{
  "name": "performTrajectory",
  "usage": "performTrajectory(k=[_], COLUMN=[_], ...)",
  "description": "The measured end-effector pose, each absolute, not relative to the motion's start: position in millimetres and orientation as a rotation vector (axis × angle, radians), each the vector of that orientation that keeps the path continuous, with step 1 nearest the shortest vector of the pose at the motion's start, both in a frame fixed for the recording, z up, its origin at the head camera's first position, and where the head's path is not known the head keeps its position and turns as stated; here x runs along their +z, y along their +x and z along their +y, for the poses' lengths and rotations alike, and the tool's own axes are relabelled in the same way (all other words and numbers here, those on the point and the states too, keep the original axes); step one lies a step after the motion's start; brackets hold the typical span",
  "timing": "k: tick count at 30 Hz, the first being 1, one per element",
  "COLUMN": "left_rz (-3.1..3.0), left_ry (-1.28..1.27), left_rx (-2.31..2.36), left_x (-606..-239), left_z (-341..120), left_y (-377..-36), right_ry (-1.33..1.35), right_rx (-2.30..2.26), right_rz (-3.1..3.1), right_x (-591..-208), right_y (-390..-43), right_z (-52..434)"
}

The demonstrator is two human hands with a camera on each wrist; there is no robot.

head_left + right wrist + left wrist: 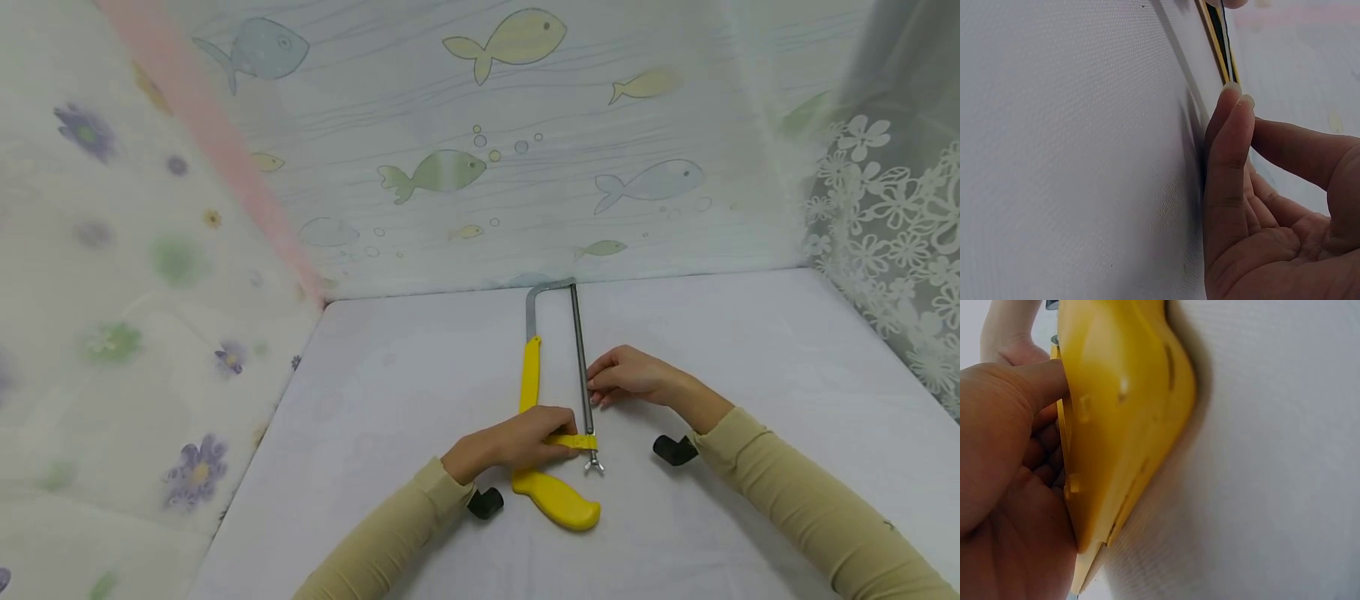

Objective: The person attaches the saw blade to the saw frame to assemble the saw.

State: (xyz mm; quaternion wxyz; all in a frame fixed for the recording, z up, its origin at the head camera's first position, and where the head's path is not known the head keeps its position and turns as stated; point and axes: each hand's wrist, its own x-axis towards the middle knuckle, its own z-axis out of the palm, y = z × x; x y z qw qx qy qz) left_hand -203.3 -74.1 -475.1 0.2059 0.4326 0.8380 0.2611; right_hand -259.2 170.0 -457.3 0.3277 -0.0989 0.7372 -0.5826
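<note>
Left hand's (525, 437) fingers were curled round the hacksaw's (530, 375) yellow frame; right hand's (633, 375) fingertips touched its blade (581, 350), couldn't tell if they pinched it. Saw looked fairly light but stiff, maybe a bit slick, so I'd have grabbed the handle (561, 500). It lay on white cloth (405, 350), mostly between the 2 hands, blade side nearest the right fingers.

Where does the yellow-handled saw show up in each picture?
Head: the saw lies near the middle, handle nearest.
Left wrist: saw looms large, left of centre, reaching the top edge.
Right wrist: saw, a narrow strip at top, right of centre, above the fingertips.
Shared landmark: white tabletop.
</note>
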Motion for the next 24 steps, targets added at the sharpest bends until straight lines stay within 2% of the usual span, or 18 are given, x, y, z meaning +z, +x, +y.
performTrajectory(k=[24], left_rz=[2.328], left_ry=[1.199], left_rx=[0.742], left_x=[-475.8], left_z=[-73.9], left_y=[-203.0], right_ry=[-0.334], right_rx=[-1.495], right_rz=[1.941], right_x=[-459.0], right_y=[-260.4], right_z=[174.2])
